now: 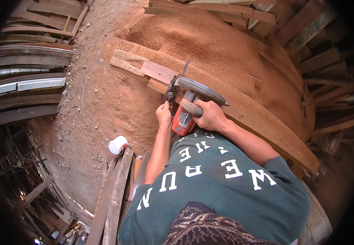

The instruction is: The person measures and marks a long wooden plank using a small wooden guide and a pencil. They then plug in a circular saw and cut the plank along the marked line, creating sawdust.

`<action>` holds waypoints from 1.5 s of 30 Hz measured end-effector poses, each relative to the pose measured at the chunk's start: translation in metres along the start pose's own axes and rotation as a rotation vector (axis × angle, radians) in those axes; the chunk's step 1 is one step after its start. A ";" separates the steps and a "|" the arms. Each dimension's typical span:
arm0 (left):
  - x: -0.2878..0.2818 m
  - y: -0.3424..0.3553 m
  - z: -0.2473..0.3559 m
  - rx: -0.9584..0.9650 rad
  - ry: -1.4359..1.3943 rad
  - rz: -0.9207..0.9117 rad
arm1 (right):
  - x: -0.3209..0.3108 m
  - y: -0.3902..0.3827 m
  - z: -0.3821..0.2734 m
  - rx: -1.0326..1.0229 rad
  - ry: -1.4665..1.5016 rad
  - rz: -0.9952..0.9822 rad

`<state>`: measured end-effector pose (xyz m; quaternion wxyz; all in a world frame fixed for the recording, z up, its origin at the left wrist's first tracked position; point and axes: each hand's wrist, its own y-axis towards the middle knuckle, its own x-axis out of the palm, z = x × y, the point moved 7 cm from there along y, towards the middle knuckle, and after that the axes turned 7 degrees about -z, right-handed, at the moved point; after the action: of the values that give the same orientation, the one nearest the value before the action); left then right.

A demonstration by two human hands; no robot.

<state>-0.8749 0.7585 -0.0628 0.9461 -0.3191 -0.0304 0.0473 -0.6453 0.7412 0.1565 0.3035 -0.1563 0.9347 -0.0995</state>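
Note:
A circular saw [185, 116] with a red motor housing and a round grey blade guard [203, 90] rests tilted on a short wooden board [160, 71]. My right hand [210, 115] is wrapped round its rear handle. At the front of the saw's base, the fingertips of my left hand [164, 113] pinch a small black knob [169, 95]. The blade guard hides part of the board. Beside that board lies a pale wood piece [127, 61], both on top of a long plank bench [262, 126].
Sawdust [234, 53] is heaped beyond the bench. Stacked planks [25, 61] line the left, and more timber [324, 61] leans at the right. A white bucket [117, 145] stands on the ground to my left, close to long boards [117, 192].

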 end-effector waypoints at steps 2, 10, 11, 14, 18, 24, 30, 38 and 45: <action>0.000 0.000 0.004 0.004 0.005 0.005 | 0.000 0.002 -0.001 0.014 -0.010 -0.007; -0.011 0.009 0.009 -0.010 0.007 -0.012 | 0.002 0.012 -0.008 0.021 0.001 -0.019; -0.012 0.010 0.010 -0.008 0.007 -0.016 | 0.002 0.013 -0.010 0.022 0.000 -0.019; -0.013 0.010 0.017 0.003 0.005 -0.013 | 0.002 0.017 -0.013 0.025 0.001 -0.020; -0.014 0.011 0.027 0.035 -0.031 -0.029 | 0.005 0.023 -0.017 0.001 -0.005 -0.008; -0.020 0.016 0.035 0.021 -0.049 -0.024 | 0.005 0.031 -0.025 0.000 0.002 0.000; -0.031 0.026 0.037 0.009 0.001 -0.033 | 0.006 0.039 -0.032 0.019 0.014 -0.013; -0.043 0.036 0.043 0.019 -0.026 -0.011 | 0.009 0.052 -0.043 0.006 0.024 -0.013; -0.052 0.043 0.053 0.040 -0.013 0.008 | 0.013 0.063 -0.051 0.008 0.025 -0.014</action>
<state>-0.9341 0.8186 -0.0484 0.9519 -0.2998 -0.0342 0.0535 -0.7004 0.8003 0.1725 0.2919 -0.1601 0.9369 -0.1071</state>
